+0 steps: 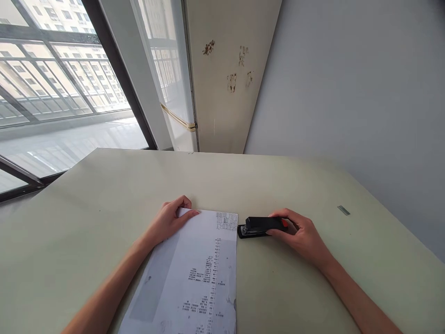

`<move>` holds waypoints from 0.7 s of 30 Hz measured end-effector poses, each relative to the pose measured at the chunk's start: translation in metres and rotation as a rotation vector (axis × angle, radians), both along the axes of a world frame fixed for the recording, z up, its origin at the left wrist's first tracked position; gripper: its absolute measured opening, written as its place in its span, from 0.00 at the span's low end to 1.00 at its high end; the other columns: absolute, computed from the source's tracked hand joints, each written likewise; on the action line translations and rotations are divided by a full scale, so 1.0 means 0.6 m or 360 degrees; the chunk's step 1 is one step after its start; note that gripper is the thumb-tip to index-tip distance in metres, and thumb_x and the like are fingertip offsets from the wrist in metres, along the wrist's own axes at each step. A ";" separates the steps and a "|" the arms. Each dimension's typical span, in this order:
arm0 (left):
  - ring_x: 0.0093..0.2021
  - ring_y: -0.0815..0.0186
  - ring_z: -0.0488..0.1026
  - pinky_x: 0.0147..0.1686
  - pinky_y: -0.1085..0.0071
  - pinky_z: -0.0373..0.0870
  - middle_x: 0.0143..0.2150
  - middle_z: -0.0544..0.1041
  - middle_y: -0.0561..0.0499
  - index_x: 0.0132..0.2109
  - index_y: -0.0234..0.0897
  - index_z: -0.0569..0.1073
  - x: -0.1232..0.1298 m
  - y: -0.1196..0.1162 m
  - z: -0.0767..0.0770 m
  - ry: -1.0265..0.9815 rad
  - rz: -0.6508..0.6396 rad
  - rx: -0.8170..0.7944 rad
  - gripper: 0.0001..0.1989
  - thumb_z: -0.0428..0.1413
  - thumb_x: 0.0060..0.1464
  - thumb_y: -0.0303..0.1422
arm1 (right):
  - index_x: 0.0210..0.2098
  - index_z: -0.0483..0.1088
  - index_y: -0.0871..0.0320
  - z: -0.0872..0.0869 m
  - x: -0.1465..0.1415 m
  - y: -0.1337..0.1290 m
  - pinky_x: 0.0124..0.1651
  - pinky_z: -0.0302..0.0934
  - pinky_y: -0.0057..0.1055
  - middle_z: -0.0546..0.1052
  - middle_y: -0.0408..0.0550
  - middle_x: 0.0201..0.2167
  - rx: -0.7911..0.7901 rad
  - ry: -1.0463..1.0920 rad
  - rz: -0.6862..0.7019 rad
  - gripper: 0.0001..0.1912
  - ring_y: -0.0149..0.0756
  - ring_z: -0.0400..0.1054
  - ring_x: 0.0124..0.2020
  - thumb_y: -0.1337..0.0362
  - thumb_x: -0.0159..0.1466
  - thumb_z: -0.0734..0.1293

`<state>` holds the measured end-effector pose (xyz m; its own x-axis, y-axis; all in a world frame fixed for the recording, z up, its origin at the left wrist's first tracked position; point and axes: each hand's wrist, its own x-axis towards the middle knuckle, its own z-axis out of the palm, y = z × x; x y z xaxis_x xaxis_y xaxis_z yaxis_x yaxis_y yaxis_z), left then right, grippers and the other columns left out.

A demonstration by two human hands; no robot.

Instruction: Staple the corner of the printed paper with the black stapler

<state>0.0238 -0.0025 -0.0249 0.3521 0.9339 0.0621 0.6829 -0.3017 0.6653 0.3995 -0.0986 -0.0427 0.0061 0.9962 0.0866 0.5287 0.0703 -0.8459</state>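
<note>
A printed white paper (194, 278), possibly a stack, lies on the pale table, its lower end cut off by the frame. At its top left corner, my left hand (174, 217) grips the edge, thumb on top and the other fingers curled at the far edge. My right hand (299, 232) is closed round the rear end of a black stapler (257, 225) with a red part at the back. The stapler lies sideways on the table, its front end pointing left, right beside the paper's top right corner.
The table (139, 176) reaches far back. A small grey strip (343, 210) lies on it at the right. Behind stand a stained cream panel (222, 106) and a grey wall (347, 83), with a window (62, 69) at the left.
</note>
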 end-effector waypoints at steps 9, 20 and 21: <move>0.25 0.70 0.56 0.26 0.72 0.55 0.26 0.66 0.59 0.36 0.40 0.68 0.009 -0.012 -0.003 -0.0053 -0.0051 -0.0067 0.16 0.57 0.63 0.48 | 0.42 0.77 0.49 0.007 -0.009 -0.013 0.40 0.66 0.32 0.79 0.44 0.38 -0.0059 -0.0017 -0.0036 0.17 0.37 0.69 0.35 0.45 0.62 0.75; 0.25 0.70 0.59 0.28 0.72 0.58 0.27 0.69 0.58 0.36 0.40 0.69 0.016 -0.018 -0.001 -0.0011 -0.0083 -0.0042 0.17 0.55 0.65 0.49 | 0.42 0.75 0.49 0.024 -0.019 -0.019 0.41 0.66 0.34 0.79 0.44 0.38 -0.0054 -0.0078 -0.0042 0.15 0.38 0.68 0.35 0.48 0.63 0.74; 0.25 0.70 0.59 0.28 0.72 0.58 0.26 0.69 0.58 0.36 0.40 0.69 0.017 -0.019 0.000 -0.0012 -0.0083 -0.0043 0.17 0.55 0.64 0.49 | 0.42 0.75 0.49 0.024 -0.019 -0.019 0.41 0.66 0.33 0.79 0.43 0.38 -0.0053 -0.0076 -0.0034 0.14 0.38 0.68 0.35 0.48 0.63 0.74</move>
<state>0.0343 -0.0138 -0.0249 0.4001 0.9156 0.0398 0.6616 -0.3186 0.6788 0.3882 -0.1098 -0.0284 0.0239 0.9983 0.0540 0.5694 0.0308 -0.8215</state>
